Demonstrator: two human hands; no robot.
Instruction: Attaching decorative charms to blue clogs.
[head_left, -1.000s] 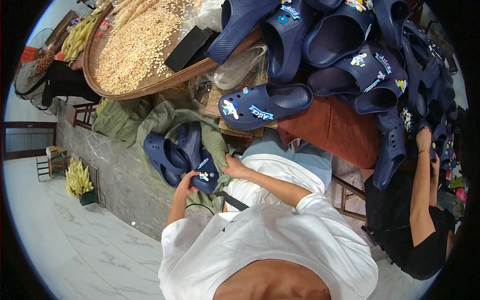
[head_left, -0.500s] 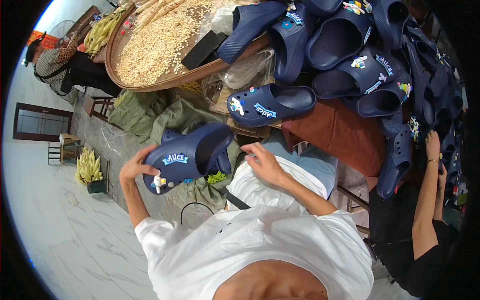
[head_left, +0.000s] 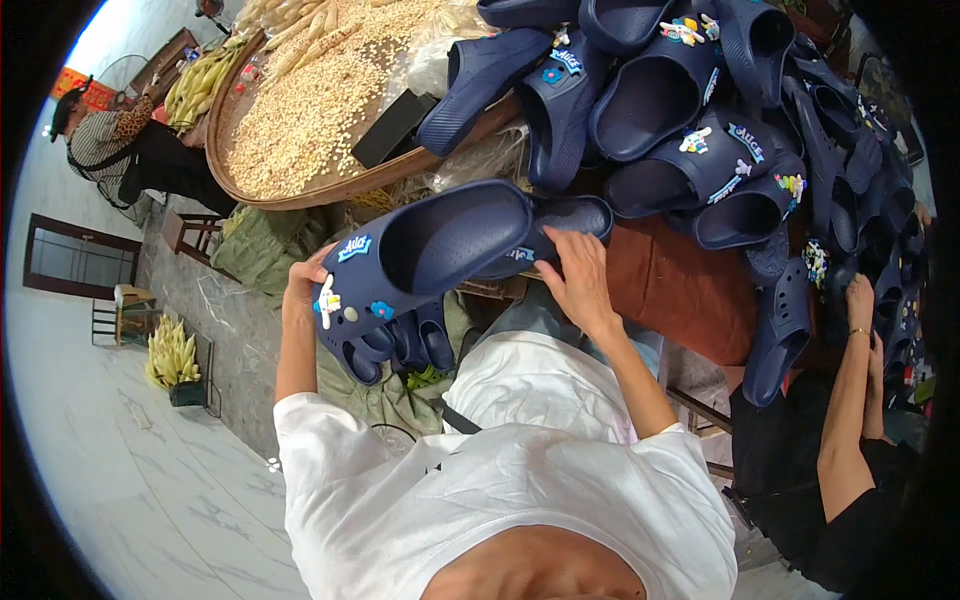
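My left hand (head_left: 308,272) grips the toe end of a navy clog (head_left: 425,245) with a ribbon-shaped badge, a white figure charm and a blue flower charm. The clog is held up and tilted, its opening toward me. Behind its heel, partly hidden, lies a second navy clog (head_left: 592,212) on the table edge. My right hand (head_left: 580,275) is at that one, fingers bent over its near side and thumb apart from them. How firmly they grip is hard to see.
A heap of navy clogs (head_left: 650,110) covers the table at the right. A round woven tray (head_left: 300,200) holds corn kernels, with a black box (head_left: 395,130) on its rim. More clogs (head_left: 405,340) hang low near green sacks. A co-worker's arm (head_left: 850,400) reaches in at right; another person sits far left.
My left hand has lifted the clog up and to the right, now overlapping the second clog. My right hand has moved up and right onto the second clog.
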